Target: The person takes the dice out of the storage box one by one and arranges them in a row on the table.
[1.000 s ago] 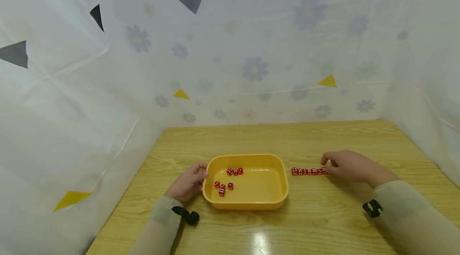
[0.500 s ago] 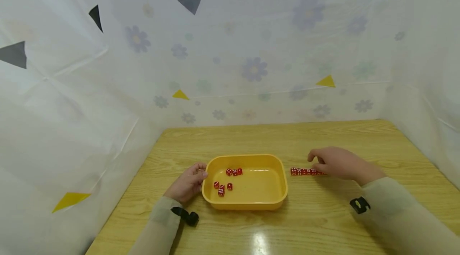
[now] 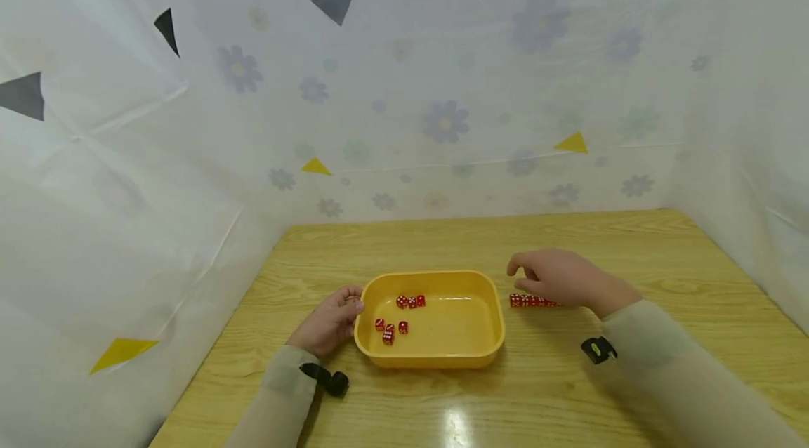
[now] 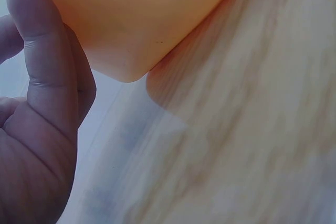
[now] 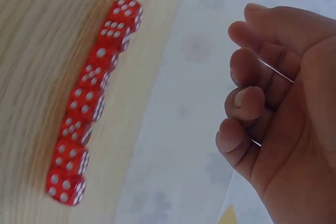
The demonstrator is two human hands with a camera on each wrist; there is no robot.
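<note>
A row of red dice point(image 3: 533, 301) lay on the wooden bench point(image 3: 569, 392), just right of the yellow tray point(image 3: 430, 358). Its long axis ran left to right across the bench, one end pointing at the tray. The wrist view showed eight dice point(image 5: 92, 102) touching face to face, with white pips on top; no writing could be read. The right hand point(image 3: 556, 277) hovered over the row's right part, its grip loose, fingers point(image 5: 242, 103) curled on nothing. The left hand point(image 3: 330, 321) rested against the tray's left wall, thumb on the rim, grip relaxed. More red dice point(image 3: 399, 316) lay scattered inside the tray.
</note>
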